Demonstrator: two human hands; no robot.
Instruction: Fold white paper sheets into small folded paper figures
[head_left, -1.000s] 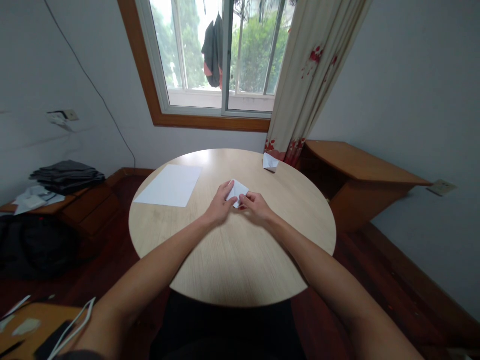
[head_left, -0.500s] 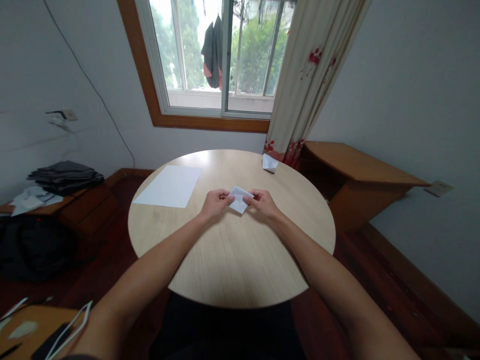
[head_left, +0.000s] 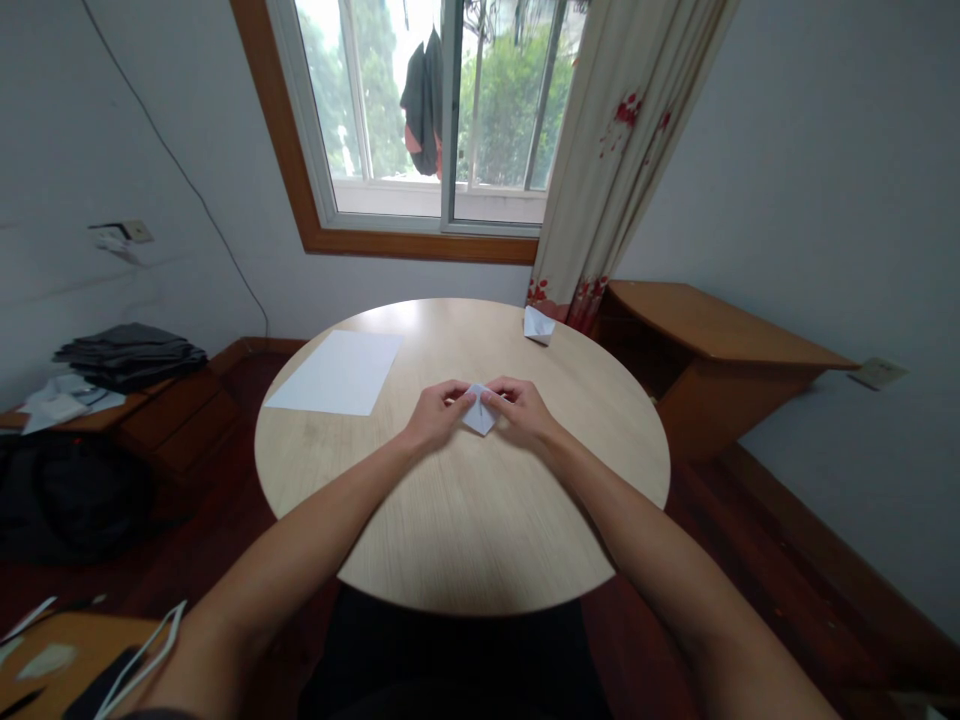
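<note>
While left hand (head_left: 436,414) & right hand (head_left: 523,408) are pinching the folded paper (head_left: 481,416) mid-frame, both nearly closed, they're prob shaping a fold; next move's calling for even pressure imo.

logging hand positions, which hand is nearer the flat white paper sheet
Left. The left hand is to the right of the sheet, apart from it; the right hand is farther right.

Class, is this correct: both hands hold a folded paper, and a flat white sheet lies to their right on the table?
Wrong side: the head view shows the flat white sheet to their left on the table; the left hand and right hand do hold the folded paper.
</note>
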